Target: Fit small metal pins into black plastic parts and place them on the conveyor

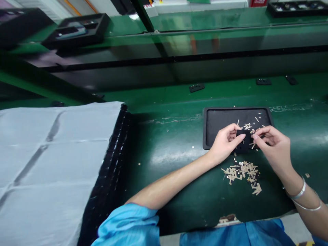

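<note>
My left hand [225, 141] and my right hand [271, 145] meet over the near edge of a shallow black tray [212, 126] on the green bench. Between their fingertips they pinch a small black part [243, 141]. Both hands are closed on it, thumbs and forefingers pressed to its sides. Several small tan strips lie in the tray [248, 125] just behind the fingers. A loose heap of the same tan strips [243, 172] lies on the bench below the hands.
A tall stack of black trays [112, 160] under a grey-white sheet [51, 164] fills the left. Small black parts [196, 87] [263, 81] lie on the green belt behind. More black trays [77, 30] [297, 8] sit on the far conveyor.
</note>
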Tool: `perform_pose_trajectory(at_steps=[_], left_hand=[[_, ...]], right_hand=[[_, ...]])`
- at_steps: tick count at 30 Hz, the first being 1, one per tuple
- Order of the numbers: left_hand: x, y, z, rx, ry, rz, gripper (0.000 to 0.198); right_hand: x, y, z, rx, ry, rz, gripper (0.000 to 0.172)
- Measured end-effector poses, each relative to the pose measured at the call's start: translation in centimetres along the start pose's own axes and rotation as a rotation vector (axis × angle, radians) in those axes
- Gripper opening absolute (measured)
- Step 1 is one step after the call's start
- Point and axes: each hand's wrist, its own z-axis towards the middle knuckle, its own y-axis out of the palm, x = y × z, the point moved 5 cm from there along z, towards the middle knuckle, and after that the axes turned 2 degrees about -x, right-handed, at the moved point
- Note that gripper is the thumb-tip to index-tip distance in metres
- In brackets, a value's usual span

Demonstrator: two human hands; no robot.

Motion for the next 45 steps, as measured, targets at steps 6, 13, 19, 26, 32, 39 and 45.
perform_pose_trajectory(at_steps=[6,13,19,26,32,39,45], left_hand=[[0.1,-0.2,0.1,0.039,-0.026,0.024,0.023],[0.3,-0.3,0.0,0.052,-0.025,0.045,0.026],[0.3,-0.3,0.0,0.05,-0.015,0.007,0.03],[0.4,-0.2,-0.1,0.025,-0.015,-0.014,0.034],[0.5,-0.3,0.0,0.023,-0.003,-0.006,0.034],[0.5,-0.4,0.0,0.02,-0.014,0.001,0.038],[0.7,-0.3,0.1,0.005,-0.018,-0.072,0.039]], right_hand=[[-0.5,0.2,0.0,-0.036,0.012,-0.005,0.007],[-0.7,0.2,0.0,-0.063,0.058,-0.005,0.007],[-0.1,0.4,0.0,-0.089,0.13,0.069,0.007],[0.8,0.6,0.1,-0.104,0.198,0.187,0.007],[0.8,0.6,0.2,-0.095,0.217,0.205,0.008],[0.8,0.6,0.2,-0.107,0.241,0.23,0.007],[0.7,0.7,0.2,-0.097,0.283,0.282,0.007]])
